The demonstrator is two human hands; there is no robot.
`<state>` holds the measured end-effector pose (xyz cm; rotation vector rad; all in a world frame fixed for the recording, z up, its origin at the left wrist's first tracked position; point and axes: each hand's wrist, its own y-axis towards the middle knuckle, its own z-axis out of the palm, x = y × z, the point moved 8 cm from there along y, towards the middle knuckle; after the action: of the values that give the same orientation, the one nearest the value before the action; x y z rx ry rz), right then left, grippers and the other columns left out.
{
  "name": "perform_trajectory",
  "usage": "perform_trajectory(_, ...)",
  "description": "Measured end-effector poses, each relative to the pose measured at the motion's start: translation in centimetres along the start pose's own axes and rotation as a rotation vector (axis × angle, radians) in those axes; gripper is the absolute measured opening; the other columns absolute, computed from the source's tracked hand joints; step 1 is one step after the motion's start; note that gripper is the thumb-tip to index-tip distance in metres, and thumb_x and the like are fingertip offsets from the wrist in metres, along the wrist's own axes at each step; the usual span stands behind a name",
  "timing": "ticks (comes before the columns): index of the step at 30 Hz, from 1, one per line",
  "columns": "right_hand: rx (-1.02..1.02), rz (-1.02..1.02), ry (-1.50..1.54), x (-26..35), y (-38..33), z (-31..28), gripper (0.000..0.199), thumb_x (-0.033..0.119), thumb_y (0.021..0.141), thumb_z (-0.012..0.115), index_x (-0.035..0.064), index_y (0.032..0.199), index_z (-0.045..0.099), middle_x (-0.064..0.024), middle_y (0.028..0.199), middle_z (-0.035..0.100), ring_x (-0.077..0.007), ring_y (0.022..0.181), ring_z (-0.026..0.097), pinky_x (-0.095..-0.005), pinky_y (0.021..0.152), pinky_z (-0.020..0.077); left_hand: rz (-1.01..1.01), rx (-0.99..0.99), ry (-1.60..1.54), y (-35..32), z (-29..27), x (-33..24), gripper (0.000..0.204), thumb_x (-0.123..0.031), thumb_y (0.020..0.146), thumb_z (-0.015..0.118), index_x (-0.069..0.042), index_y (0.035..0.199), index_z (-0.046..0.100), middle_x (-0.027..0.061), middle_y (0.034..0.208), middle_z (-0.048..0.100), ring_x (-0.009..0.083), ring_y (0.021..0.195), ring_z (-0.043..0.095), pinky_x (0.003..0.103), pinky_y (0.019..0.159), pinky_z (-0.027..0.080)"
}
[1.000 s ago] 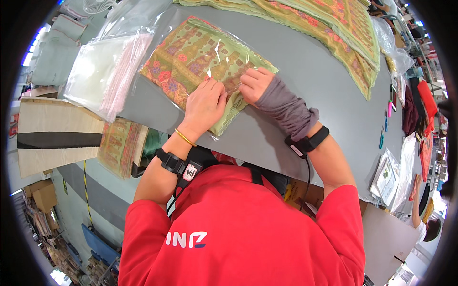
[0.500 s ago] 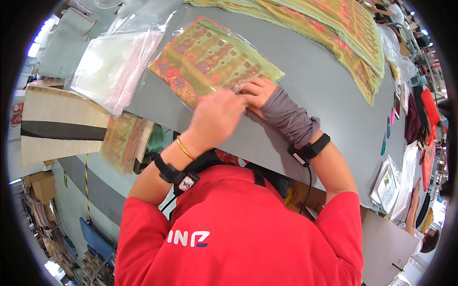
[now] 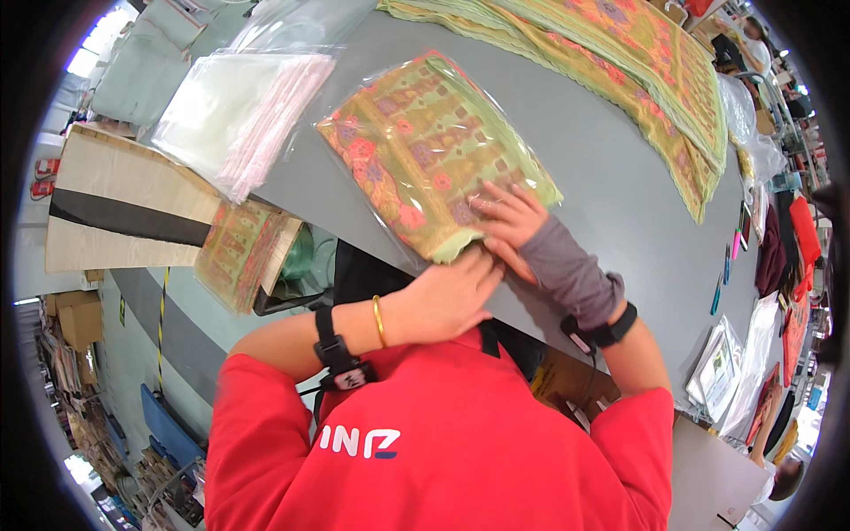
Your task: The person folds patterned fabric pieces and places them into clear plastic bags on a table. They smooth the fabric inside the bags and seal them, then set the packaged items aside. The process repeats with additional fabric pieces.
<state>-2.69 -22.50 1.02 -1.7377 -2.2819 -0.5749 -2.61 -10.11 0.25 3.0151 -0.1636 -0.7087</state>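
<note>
A folded green cloth with red and purple patterns lies in a clear plastic bag (image 3: 425, 150) on the grey table (image 3: 611, 212). My right hand (image 3: 506, 221), in a grey sleeve, presses flat on the bag's near corner. My left hand (image 3: 452, 296) rests at the bag's near edge, fingers curled down over the table's rim, gripping the bag's open end; what lies under the fingers is hidden.
A stack of clear empty bags (image 3: 239, 106) lies to the left. Long green patterned cloths (image 3: 620, 62) stretch across the far side. More folded cloth (image 3: 239, 252) sits on a lower surface at left. Pens (image 3: 722, 283) and papers (image 3: 722, 372) lie at right.
My left hand slid from on top of the bag down to its near edge at the table's rim. The bag has shifted slightly toward the near edge. My right hand stays pressed on it.
</note>
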Motion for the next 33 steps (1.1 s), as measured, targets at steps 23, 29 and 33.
perform_trajectory(23,-0.081,0.053,0.008,-1.5,1.8,0.5,0.036,0.019,0.097,0.069,0.0176,0.133,0.070,-0.0058,0.156,0.055,-0.0331,0.156,0.036,-0.0527,0.128,0.0255,0.072,0.027,0.491,-0.9,0.6,-1.0,0.056,-0.022,0.094,0.052,0.014,0.137,0.059,0.0354,0.146,0.054,0.0444,0.141,0.048,0.048,0.122,0.037)
perform_trajectory(29,-0.201,0.163,0.173,-4.2,3.1,0.8,0.011,0.019,0.094,0.074,0.0138,0.103,0.077,0.0009,0.137,0.070,-0.0293,0.146,0.050,-0.0484,0.121,0.0325,0.066,0.011,0.368,-0.8,0.2,-0.8,0.065,-0.037,0.097,0.061,0.014,0.138,0.057,0.0374,0.149,0.049,0.0462,0.145,0.043,0.049,0.124,0.035)
perform_trajectory(33,-0.142,0.191,0.283,-4.1,3.7,1.1,0.013,0.022,0.095,0.073,0.0140,0.104,0.078,-0.0001,0.144,0.066,-0.0302,0.148,0.047,-0.0516,0.125,0.0273,-0.042,-0.112,0.260,-0.1,-1.2,0.3,0.079,-0.048,0.093,0.071,0.013,0.140,0.055,0.0372,0.153,0.044,0.0482,0.145,0.041,0.052,0.123,0.034)
